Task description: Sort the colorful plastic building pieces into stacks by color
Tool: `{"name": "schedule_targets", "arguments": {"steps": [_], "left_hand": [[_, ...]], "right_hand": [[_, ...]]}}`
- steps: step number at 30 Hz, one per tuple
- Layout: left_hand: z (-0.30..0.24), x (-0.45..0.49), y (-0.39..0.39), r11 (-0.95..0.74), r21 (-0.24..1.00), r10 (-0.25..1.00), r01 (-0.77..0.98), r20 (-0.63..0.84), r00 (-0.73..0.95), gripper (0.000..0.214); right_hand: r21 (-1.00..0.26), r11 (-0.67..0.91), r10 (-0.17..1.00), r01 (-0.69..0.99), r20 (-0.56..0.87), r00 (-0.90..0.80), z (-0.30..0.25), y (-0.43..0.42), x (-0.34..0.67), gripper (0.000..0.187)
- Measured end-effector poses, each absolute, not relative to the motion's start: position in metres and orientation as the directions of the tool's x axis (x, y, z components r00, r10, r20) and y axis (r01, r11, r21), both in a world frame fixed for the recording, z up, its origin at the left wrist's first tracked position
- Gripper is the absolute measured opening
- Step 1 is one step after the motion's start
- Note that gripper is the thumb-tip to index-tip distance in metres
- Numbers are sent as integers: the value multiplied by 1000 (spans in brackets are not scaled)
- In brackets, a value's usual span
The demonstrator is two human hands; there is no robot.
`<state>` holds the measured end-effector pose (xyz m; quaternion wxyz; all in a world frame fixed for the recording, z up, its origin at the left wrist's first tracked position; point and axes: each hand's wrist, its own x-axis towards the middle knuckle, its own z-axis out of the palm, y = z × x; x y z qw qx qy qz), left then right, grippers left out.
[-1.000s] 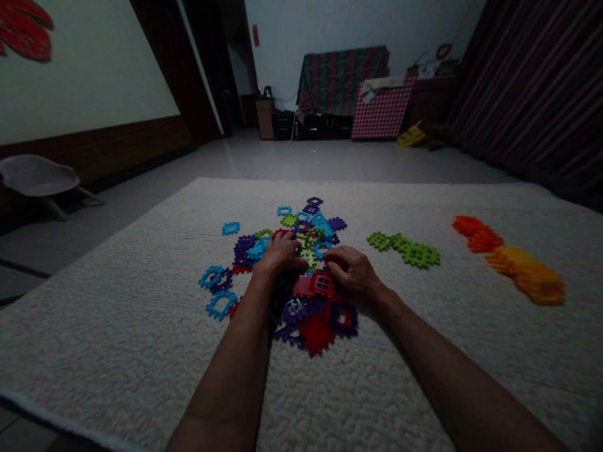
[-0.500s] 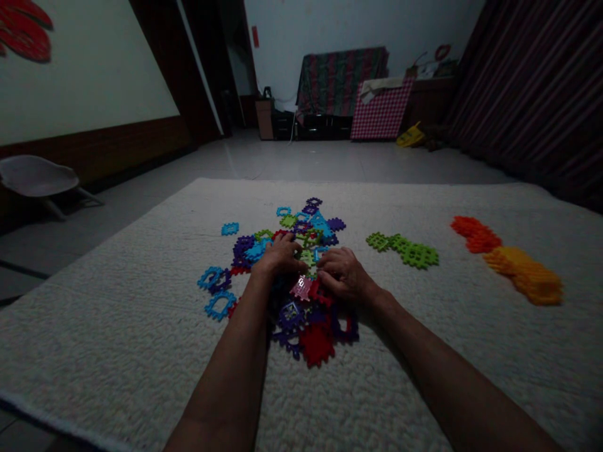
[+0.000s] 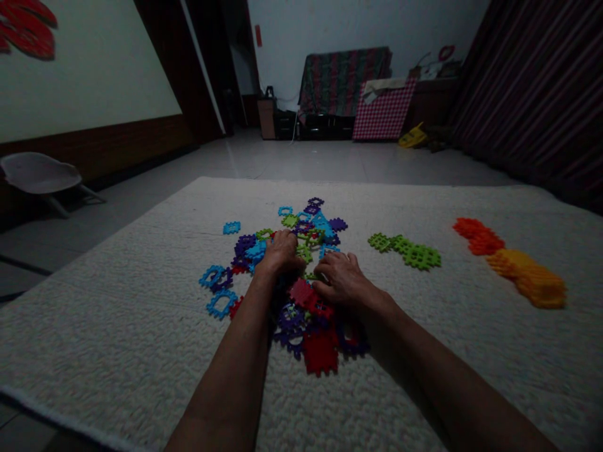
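Observation:
A heap of flat interlocking plastic tiles [image 3: 301, 314], red, purple, blue and green, lies on a white textured rug [image 3: 141, 314]. My left hand [image 3: 281, 251] rests palm down on the heap's far side, its fingers curled among green and blue tiles. My right hand [image 3: 342, 278] lies just to the right of it, fingers bent onto the tiles, close to a red tile [image 3: 301, 292]. What either hand grips is hidden under the fingers. A big red tile [image 3: 320, 356] sits at the near edge of the heap.
A row of green tiles [image 3: 407, 250] lies to the right of the heap. Farther right are orange tiles [image 3: 477, 235] and yellow tiles [image 3: 530, 276]. Loose blue tiles [image 3: 214, 285] lie left. A white chair [image 3: 40, 176] stands at the left wall; covered furniture [image 3: 346, 85] is at the back.
Both hands have shifted slightly among the tiles. The red and purple tiles at the near side have slid a little toward me.

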<state>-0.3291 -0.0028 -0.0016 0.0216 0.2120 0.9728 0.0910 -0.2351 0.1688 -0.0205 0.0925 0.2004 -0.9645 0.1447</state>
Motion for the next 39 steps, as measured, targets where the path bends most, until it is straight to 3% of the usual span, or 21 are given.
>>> {"name": "schedule_targets", "arguments": {"steps": [5,12,18,22,26,29,34,39], "left_hand": [[-1,-328,-1,892,183,409,414,68,-910,29],[-2,-329,-2,899,160,404,407,52,-913,47],[-1,-327,-1,896,171,412,411,29,-911,49],[1,-328,-1,891,186,406,415,84,-910,54],[9,-329,-2,869,208,429,449,135,-893,56],[13,-329,-2,845,261,441,467,156,-884,55],[21,-326,3,756,379,494,534,206,-845,50],[16,-324,11,632,512,570,582,201,-797,39]], "right_hand": [[-376,862,-273,-340,221,-936,-23,169,-239,18],[-652,651,-276,-389,273,-921,-14,172,-244,7],[-821,503,34,-269,330,-943,-14,172,-246,15],[-933,324,209,-156,231,-950,-20,174,-250,19],[-998,34,313,-48,56,-948,-23,176,-255,27],[-995,-99,326,-8,-25,-945,-25,175,-259,33],[-997,-67,325,23,-44,-945,-30,172,-260,26],[-979,-176,207,104,-140,-968,-27,166,-257,21]]}}
